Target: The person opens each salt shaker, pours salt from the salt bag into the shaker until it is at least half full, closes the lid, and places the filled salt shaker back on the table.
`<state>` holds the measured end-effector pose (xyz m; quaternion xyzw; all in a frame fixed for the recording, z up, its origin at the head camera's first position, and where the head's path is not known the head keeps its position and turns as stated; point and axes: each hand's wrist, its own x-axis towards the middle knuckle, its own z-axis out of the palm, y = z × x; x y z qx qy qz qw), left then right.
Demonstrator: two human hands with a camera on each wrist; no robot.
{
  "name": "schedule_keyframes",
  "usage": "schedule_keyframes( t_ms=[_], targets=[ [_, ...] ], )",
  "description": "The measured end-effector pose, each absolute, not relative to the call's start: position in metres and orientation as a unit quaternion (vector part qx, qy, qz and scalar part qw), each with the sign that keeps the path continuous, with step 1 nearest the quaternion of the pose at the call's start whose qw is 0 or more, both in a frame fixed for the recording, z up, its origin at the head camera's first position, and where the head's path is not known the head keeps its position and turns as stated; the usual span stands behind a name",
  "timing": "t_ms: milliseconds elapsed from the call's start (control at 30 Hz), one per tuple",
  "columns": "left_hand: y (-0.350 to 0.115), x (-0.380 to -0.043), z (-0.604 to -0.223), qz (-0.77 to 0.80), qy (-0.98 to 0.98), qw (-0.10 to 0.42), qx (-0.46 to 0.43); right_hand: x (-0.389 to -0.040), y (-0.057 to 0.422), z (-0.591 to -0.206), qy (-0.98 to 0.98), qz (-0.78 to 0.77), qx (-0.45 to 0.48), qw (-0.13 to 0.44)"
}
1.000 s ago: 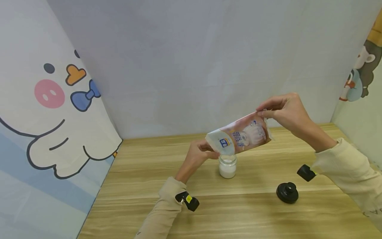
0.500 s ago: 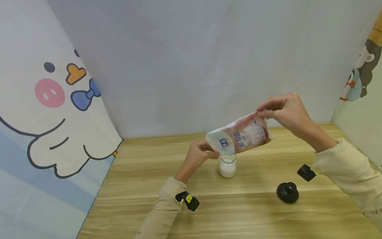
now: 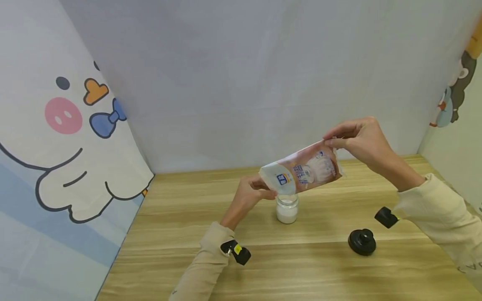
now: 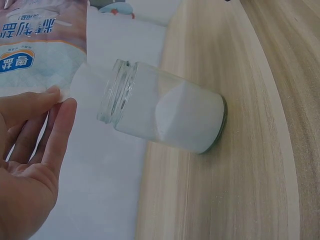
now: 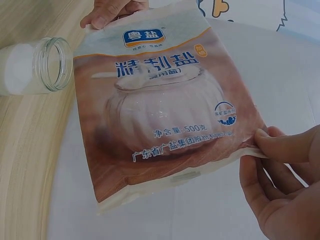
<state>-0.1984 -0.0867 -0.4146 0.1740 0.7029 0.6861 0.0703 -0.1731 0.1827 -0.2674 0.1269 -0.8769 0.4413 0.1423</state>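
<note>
A printed bag of salt (image 3: 301, 170) hangs tilted above the glass jar (image 3: 287, 211), its pale end lower. At that lower end my left hand (image 3: 249, 196) pinches the bag's edge between thumb and fingers. My right hand (image 3: 363, 140) pinches a corner of the raised end. In the left wrist view a whitish stream of salt (image 4: 92, 75) runs from the bag into the mouth of the upright jar. White salt (image 4: 187, 117) lies heaped inside, its top sloping. The right wrist view shows the bag's printed front, with fine salt lettering and 500 g marked.
A black round lid with a knob (image 3: 362, 242) lies on the wood-grain table (image 3: 301, 271), to the right of the jar. Pale cloth walls (image 3: 241, 104) stand behind and at the sides, the left one printed with a cartoon figure (image 3: 64, 117).
Both hands keep their hold on the bag over the jar, nearly still. Only a slight shift of the head view shows.
</note>
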Motion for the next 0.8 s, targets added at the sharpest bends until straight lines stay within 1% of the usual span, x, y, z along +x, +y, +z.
schedule_keyframes(
  t_ms=[233,800],
  targets=[
    [-0.0866,-0.1990,-0.4126,0.690,0.700,0.078,0.168,-0.1732,0.1818,-0.2668,-0.878,0.436,0.130,0.147],
    [-0.0861,-0.2004,-0.4144,0.691,0.700,0.074,0.164,-0.1727,0.1807,-0.2666,-0.874,0.446,0.126,0.144]
  ],
)
